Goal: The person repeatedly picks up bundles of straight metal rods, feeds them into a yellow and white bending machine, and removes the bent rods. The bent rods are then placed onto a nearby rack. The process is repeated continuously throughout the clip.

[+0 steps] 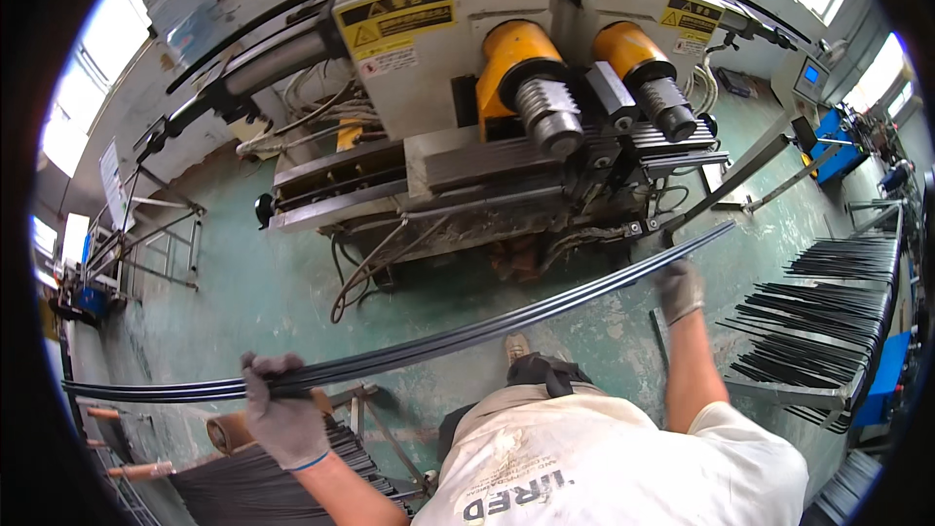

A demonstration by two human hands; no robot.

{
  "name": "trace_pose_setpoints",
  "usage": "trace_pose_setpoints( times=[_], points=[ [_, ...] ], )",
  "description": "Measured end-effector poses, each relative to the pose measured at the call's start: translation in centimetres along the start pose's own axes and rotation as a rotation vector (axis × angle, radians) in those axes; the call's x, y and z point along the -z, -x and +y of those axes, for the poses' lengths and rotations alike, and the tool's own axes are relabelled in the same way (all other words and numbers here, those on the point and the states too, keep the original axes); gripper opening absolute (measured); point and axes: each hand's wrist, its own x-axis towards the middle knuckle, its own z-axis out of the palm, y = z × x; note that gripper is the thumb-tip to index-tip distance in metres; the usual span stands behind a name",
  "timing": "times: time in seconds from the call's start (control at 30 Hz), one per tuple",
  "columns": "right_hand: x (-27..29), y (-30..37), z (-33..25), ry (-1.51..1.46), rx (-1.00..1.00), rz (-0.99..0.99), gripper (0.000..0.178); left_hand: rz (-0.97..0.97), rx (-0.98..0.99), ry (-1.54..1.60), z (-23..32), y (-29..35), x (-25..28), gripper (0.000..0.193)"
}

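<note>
A bundle of long, thin dark metal bars (467, 333) stretches across in front of me, rising toward the right. My left hand (282, 417), in a grey glove, is closed around the bundle toward its left end. Close to the right end is my right hand (681, 292), also gloved, right against the lower edge of the bars. Motion smears its fingers, so their grip on the bars is not clear. Beyond the bars stands a large machine (419, 68) with two orange-collared ridged spindles (548, 117) above a metal bed (497, 166).
At right, a rack (845, 397) holds several layers of dark bars (813, 317). More dark bars (263, 482) lie on a stand below my left hand, beside a brown roll (229, 432). A cable loop (339, 310) hangs off the machine's front. A metal frame (161, 234) stands at far left.
</note>
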Motion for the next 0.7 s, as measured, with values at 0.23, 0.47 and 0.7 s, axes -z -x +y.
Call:
trace_pose_setpoints(
  times=[0.23,0.47,0.7],
  points=[
    [-17.9,4.2,-2.2,-0.498,-0.136,-0.118,0.032,-0.166,0.173,-0.118,-5.3,-9.1,-3.9,0.038],
    [-22.0,-0.5,-6.5,-0.371,0.078,0.171,0.028,-0.277,0.262,-0.162,-4.0,-19.2,4.3,0.038],
    [-26.7,-5.8,-7.7,-0.296,0.242,0.271,0.044,-0.314,0.323,-0.06,-8.7,-27.8,4.1,0.039]
  ],
)
